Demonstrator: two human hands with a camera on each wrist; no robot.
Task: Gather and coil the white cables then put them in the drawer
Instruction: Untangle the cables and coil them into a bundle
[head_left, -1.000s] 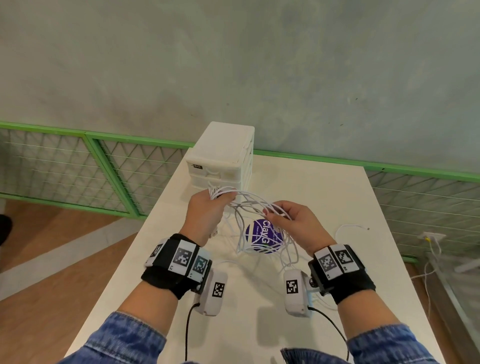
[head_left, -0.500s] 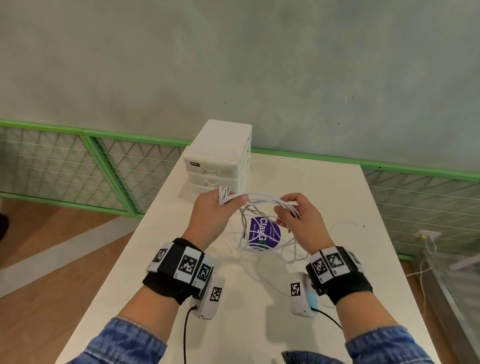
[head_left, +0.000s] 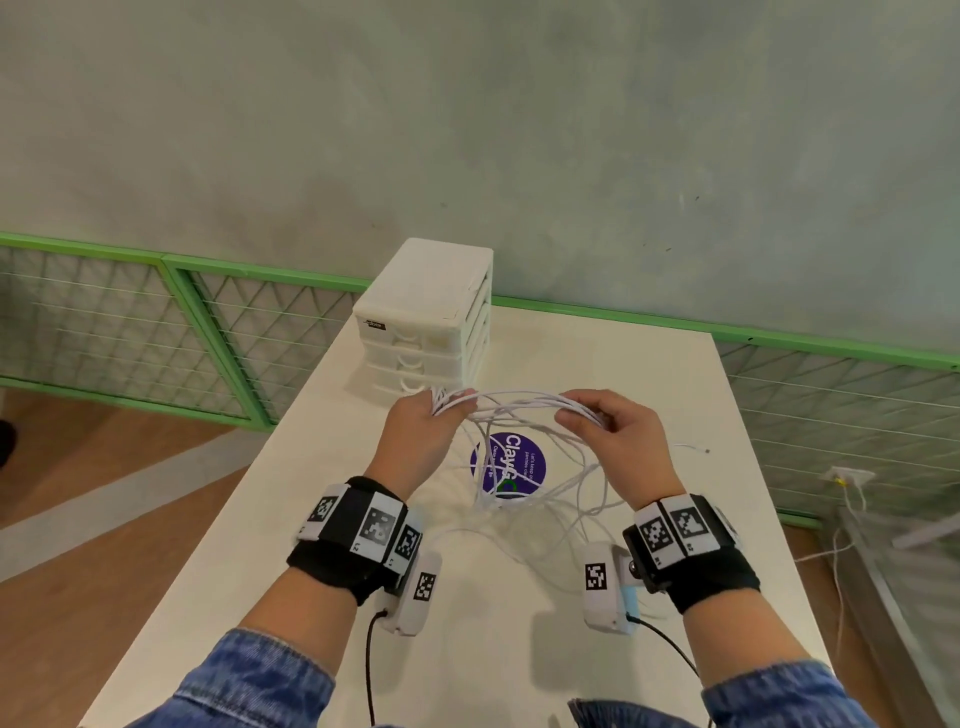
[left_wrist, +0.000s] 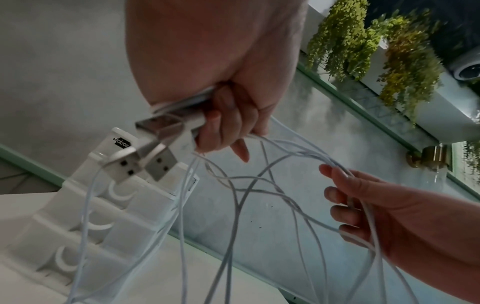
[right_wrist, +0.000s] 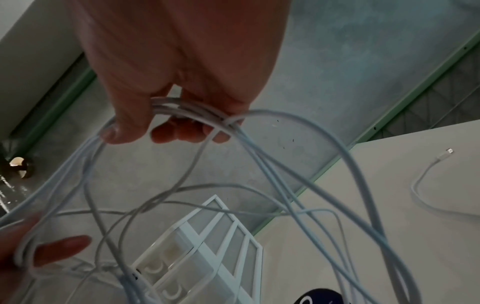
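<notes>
Several thin white cables (head_left: 514, 410) span between my two hands above the table, their loops hanging down to the tabletop (head_left: 540, 499). My left hand (head_left: 423, 434) grips one end of the bundle, and in the left wrist view the silver USB plugs (left_wrist: 153, 148) stick out of its curled fingers. My right hand (head_left: 613, 431) pinches the strands (right_wrist: 182, 109) between thumb and fingers. One cable end (head_left: 693, 448) lies loose on the table to the right. The white drawer unit (head_left: 428, 322) stands just beyond my left hand, with all its drawers closed.
A round purple sticker (head_left: 511, 465) lies on the white table (head_left: 649, 374) under the hanging loops. Green-framed mesh panels (head_left: 156, 322) run behind and left of the table. Other cords and a wall socket (head_left: 847, 475) are at the floor on the right.
Both hands have moved apart and a little forward, drawing the cable bundle into a longer span. The loops below hang lower over the sticker.
</notes>
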